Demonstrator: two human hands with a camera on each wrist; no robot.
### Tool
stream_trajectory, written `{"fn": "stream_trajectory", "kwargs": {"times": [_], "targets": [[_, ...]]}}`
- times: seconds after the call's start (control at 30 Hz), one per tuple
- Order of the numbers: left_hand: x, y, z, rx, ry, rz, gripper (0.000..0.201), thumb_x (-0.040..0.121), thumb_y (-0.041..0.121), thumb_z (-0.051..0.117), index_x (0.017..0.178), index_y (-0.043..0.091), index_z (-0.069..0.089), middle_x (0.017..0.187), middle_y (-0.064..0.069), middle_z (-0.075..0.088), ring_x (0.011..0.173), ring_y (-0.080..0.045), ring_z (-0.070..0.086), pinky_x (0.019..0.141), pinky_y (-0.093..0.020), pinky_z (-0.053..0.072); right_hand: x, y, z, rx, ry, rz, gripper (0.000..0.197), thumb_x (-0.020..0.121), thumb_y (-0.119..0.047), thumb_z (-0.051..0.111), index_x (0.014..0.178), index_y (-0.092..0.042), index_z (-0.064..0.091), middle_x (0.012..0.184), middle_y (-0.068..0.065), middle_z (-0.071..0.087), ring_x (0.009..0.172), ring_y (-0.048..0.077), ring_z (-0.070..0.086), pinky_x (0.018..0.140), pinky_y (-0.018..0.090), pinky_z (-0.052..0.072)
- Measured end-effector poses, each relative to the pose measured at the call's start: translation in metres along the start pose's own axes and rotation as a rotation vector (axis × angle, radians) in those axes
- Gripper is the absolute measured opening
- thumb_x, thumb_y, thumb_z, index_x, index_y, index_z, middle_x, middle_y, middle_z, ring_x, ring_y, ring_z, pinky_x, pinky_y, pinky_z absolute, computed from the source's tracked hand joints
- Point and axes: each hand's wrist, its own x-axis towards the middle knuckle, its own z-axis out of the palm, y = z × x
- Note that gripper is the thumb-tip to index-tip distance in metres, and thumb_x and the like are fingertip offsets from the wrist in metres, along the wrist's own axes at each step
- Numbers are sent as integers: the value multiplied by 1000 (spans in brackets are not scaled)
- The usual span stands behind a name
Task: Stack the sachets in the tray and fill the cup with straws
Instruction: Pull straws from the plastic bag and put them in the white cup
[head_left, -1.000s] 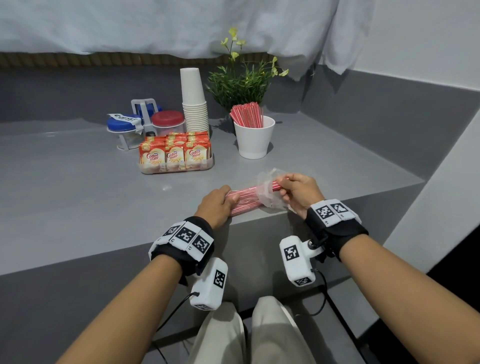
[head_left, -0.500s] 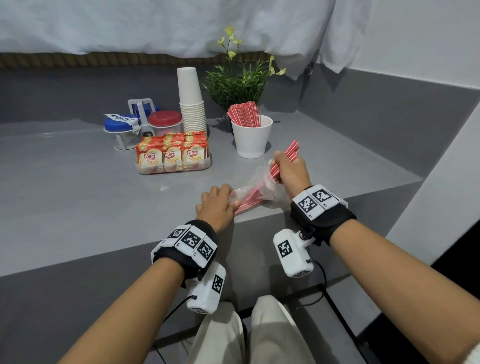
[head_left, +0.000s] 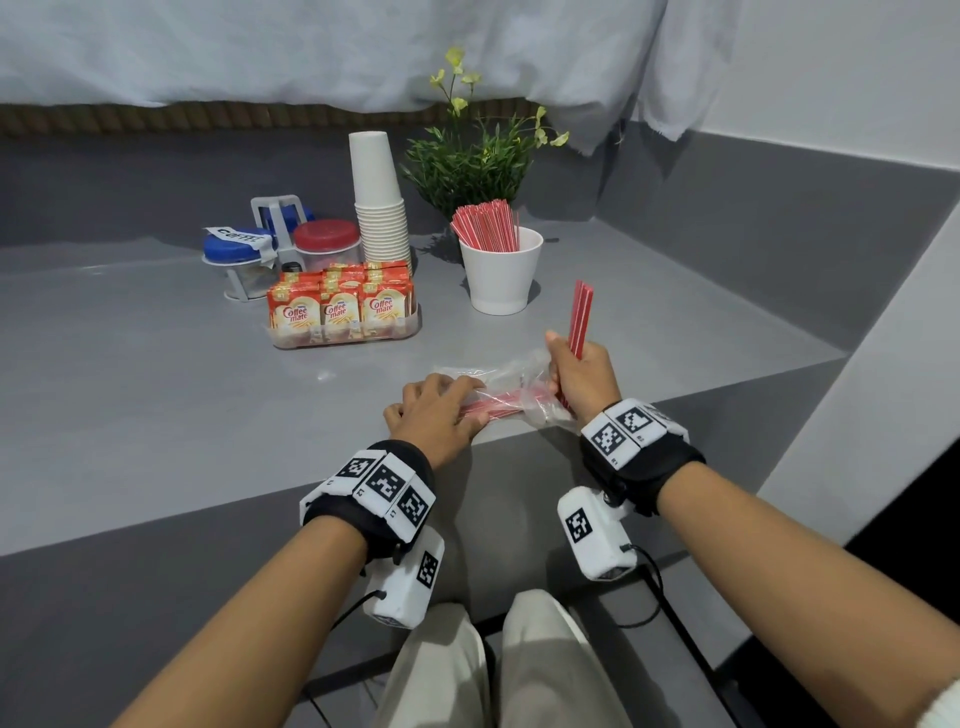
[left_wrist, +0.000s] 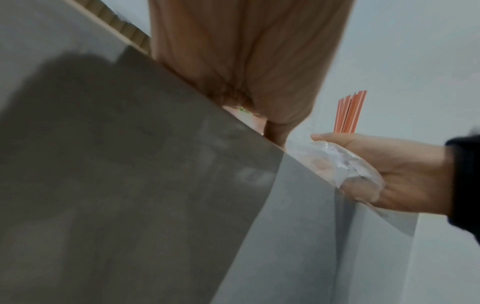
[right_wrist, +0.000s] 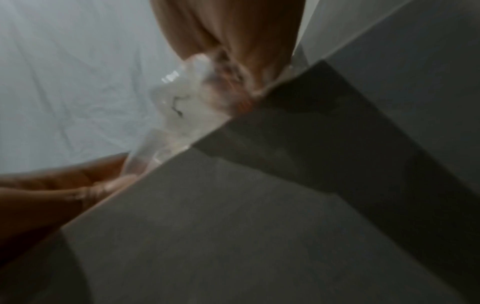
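Observation:
Near the counter's front edge lies a clear plastic bag (head_left: 511, 382) with red straws inside. My left hand (head_left: 439, 410) presses down on its left end, fingers curled over it. My right hand (head_left: 579, 371) grips a small bunch of red straws (head_left: 581, 317) held upright, just right of the bag's open mouth; the same straws (left_wrist: 350, 114) stick up from that fist in the left wrist view. The white cup (head_left: 501, 273) farther back holds several red straws. A clear tray (head_left: 345, 335) to its left is packed with orange Coffee-mate sachets (head_left: 337, 304).
Behind the tray stand a stack of white paper cups (head_left: 379, 202), a red-lidded jar (head_left: 326, 244) and a blue-lidded jar (head_left: 234, 257) in a rack. A green plant (head_left: 475, 161) stands behind the cup. The grey counter (head_left: 130, 389) ends at a wall on the right.
My right hand has drawn a bunch of straws out of the bag and turned them from slanted to upright. The left hand has stayed pressed on the bag.

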Motion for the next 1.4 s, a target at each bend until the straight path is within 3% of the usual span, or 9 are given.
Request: {"fn": "stream_trajectory", "kwargs": {"times": [0.4,0.57,0.63,0.7,0.8,0.97,1.1,1.3,1.4], "targets": [[8,7,-17,-24,-117,-33,47,90,43,50,133,29,38,142,-7,34,133,-29,27,107,-46,26,16,-9,-3,77,-60,34,44,95,-32,47,56,-17,33,45,-1,30,33,9,29,39,22,28],[33,18,-45,-31,-10,11,45,86,51,52,125,29,47,139,-5,42,130,-26,37,109,-48,26,38,-43,1,106,-92,-41,43,95,-35,45,57,-17,35,46,-2,32,38,11,31,45,23,32],[48,23,-60,-114,32,66,44,86,47,56,121,22,52,134,-7,49,124,-24,44,106,-38,33,51,-57,5,113,-103,-78,45,96,-35,45,56,-16,38,41,-5,36,35,9,34,43,22,34],[62,31,-76,-214,75,85,41,88,37,58,120,12,55,128,-10,54,117,-23,51,90,-25,37,65,-70,10,92,-105,-117,48,95,-36,45,52,-15,39,41,-3,40,35,10,39,43,21,37],[90,38,-97,-284,145,63,34,89,32,58,114,9,57,122,-12,58,111,-24,54,81,-25,36,88,-88,16,31,-96,-143,51,95,-38,43,50,-15,40,50,5,44,42,16,44,45,23,40],[132,41,-109,-322,219,35,22,89,25,59,103,8,60,116,-12,62,102,-22,56,86,-29,42,129,-106,28,-81,-25,-203,55,96,-39,39,47,-13,42,51,5,46,48,18,45,62,30,41],[165,34,-109,-314,271,-23,31,86,19,62,113,5,56,114,-13,61,101,-23,56,87,-31,43,161,-103,37,-124,24,-201,57,94,-38,39,44,-12,48,52,5,54,61,23,56,80,34,45],[206,15,-103,-411,350,-150,53,82,21,68,125,3,44,126,-18,52,117,-30,49,91,-31,39,191,-82,50,-229,-7,-197,48,91,-31,43,48,-12,51,52,9,52,42,20,45,50,29,41],[221,12,-100,-500,339,-169,39,82,21,69,113,8,49,124,-15,54,110,-27,52,91,-32,41,202,-69,60,-309,-77,-184,44,90,-28,47,49,-13,53,35,-2,49,31,11,46,39,19,42]]}}
